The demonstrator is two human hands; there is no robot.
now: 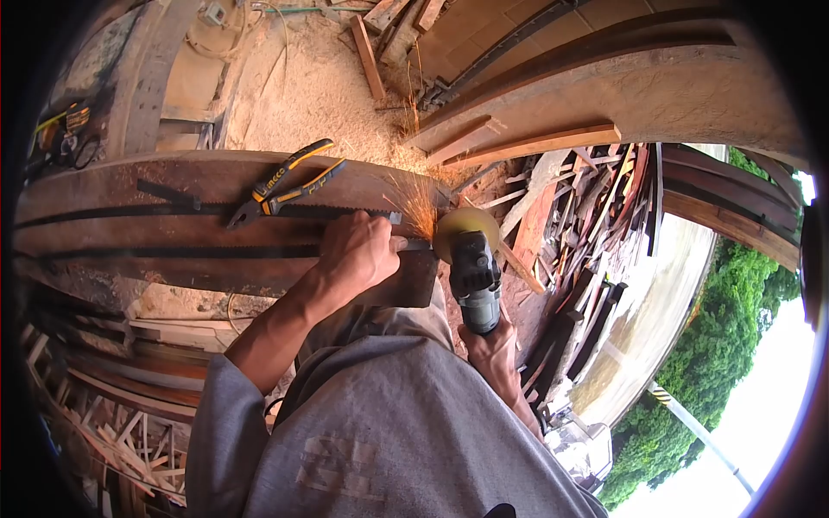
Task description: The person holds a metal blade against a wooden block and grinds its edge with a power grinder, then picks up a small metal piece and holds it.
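My right hand (492, 350) is wrapped round the body of an angle grinder (478, 289), near the front right end of a wooden bench (233, 230). The grinder's yellowish disc (466, 223) meets the end of a dark toothed saw blade (190, 253), and orange sparks (420, 211) fly up from there. My left hand (358, 249) is closed on that blade close to its end, pressing it over the bench. A second saw blade (112, 217) runs parallel behind it. Combination pliers (281, 183) with yellow and black handles lie across the bench's far side.
Sawdust (319, 86) covers the ground beyond the bench. A heap of wood offcuts (596, 216) lies to the right, below a large timber slab (639, 95). More boards (138, 375) are stacked at the lower left. Tools (69, 138) rest at the far left.
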